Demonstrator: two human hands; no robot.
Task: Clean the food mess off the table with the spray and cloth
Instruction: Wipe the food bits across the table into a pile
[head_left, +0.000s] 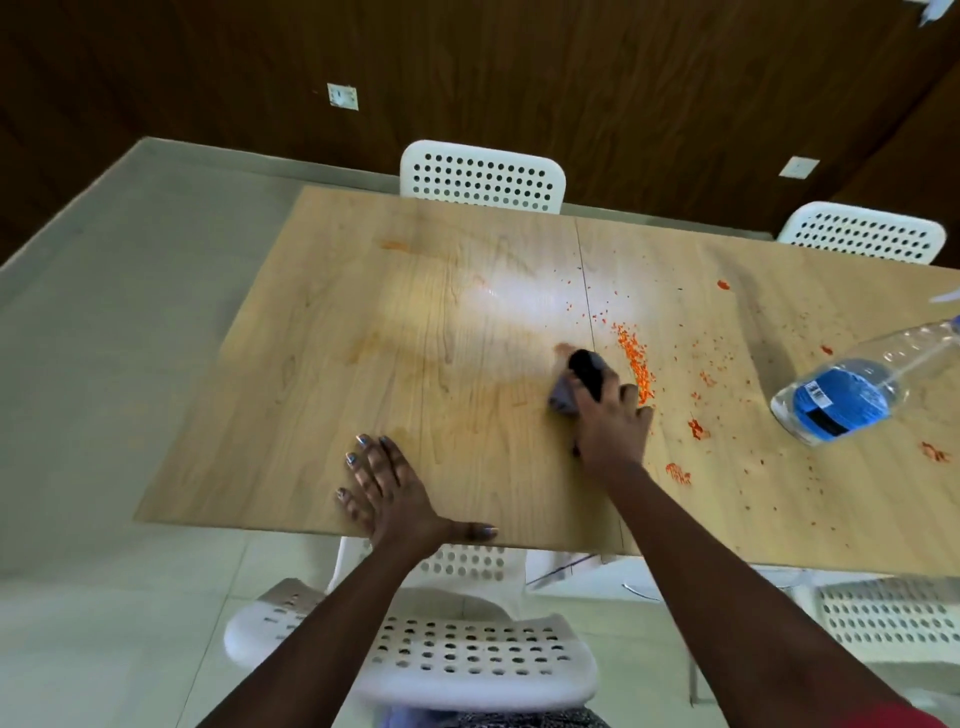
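**Cloth on the table beside the orange crumbs**

The right hand (613, 415) rests on a dark grey cloth (574, 382) on the wooden table (363, 322), its fingers curled over the bunched fabric. Just right of the cloth lies a line of orange food crumbs (638, 361), with red smears farther right. Well to the right of the cloth stands the spray bottle (852, 389). Left of the cloth, the left hand (387, 493) presses flat on the table's near edge, fingers spread.
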